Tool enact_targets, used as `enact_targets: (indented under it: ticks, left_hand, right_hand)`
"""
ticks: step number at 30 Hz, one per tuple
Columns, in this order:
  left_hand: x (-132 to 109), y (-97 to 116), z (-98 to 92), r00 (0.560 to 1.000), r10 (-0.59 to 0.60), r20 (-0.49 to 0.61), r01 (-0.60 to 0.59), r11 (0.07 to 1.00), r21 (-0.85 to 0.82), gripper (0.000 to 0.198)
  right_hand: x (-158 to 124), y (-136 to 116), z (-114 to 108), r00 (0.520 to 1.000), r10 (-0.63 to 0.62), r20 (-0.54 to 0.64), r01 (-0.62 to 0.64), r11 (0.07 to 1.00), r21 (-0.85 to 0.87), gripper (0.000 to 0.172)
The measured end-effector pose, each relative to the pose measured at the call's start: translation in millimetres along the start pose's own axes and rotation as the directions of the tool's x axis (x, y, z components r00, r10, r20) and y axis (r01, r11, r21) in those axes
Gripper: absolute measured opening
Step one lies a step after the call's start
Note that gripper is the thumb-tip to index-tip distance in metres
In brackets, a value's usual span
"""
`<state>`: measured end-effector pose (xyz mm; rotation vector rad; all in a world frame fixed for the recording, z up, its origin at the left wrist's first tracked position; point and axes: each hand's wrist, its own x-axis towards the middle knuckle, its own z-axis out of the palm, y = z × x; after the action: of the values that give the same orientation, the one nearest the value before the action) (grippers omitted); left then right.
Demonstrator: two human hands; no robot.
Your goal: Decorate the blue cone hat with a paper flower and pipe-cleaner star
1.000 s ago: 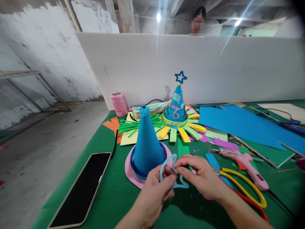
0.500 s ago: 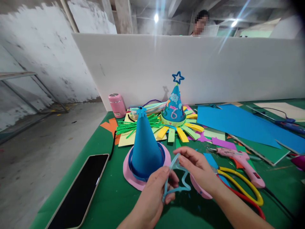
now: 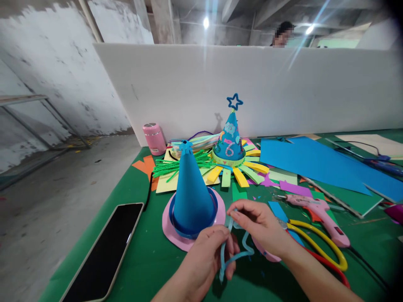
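Note:
Both my hands pinch a light blue pipe cleaner (image 3: 236, 253), bent into a partial star shape, low over the green table (image 3: 147, 256). My left hand (image 3: 204, 262) grips its lower end with closed fingers. My right hand (image 3: 261, 228) pinches its upper bend. Just behind them stands a plain blue paper cone hat (image 3: 191, 193) on a pink brim. Farther back a decorated blue cone hat (image 3: 230, 140) carries a dark blue pipe-cleaner star (image 3: 234, 101) on its tip.
A black phone (image 3: 103, 253) lies at the left. A pink glue gun (image 3: 316, 209) and yellow-handled scissors (image 3: 324, 251) lie to the right. Green pipe cleaners (image 3: 171, 167), coloured paper strips, a blue sheet (image 3: 315, 163) and a pink cup (image 3: 154, 138) sit before a white board. A person is behind it.
The pipe cleaner has been squeezed from an open loop into a narrower bent star form. My left hand's fingers closed more tightly, and the person behind the board moved right.

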<state>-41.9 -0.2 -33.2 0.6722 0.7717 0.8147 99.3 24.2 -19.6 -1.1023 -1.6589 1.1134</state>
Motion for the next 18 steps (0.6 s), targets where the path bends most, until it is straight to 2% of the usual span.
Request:
enact_targets:
  ticks: [6, 13, 18]
  left_hand:
    - [1, -2, 0.2, 0.996, -0.053, -0.073, 0.058, 0.996, 0.064, 0.028]
    - [2, -5, -0.6, 0.991, -0.065, -0.115, 0.082, 0.985, 0.155, 0.031]
    - [2, -5, 0.0, 0.992, -0.017, -0.128, 0.033, 0.991, 0.128, 0.027]
  right_hand:
    - [0, -9, -2, 0.99, -0.103, 0.099, 0.114, 0.987, -0.111, 0.013]
    - [0, -19, -1, 0.974, -0.134, 0.182, 0.17, 0.965, -0.198, 0.014]
    - [-1, -15, -2, 0.982, -0.119, 0.147, 0.144, 0.975, -0.17, 0.013]
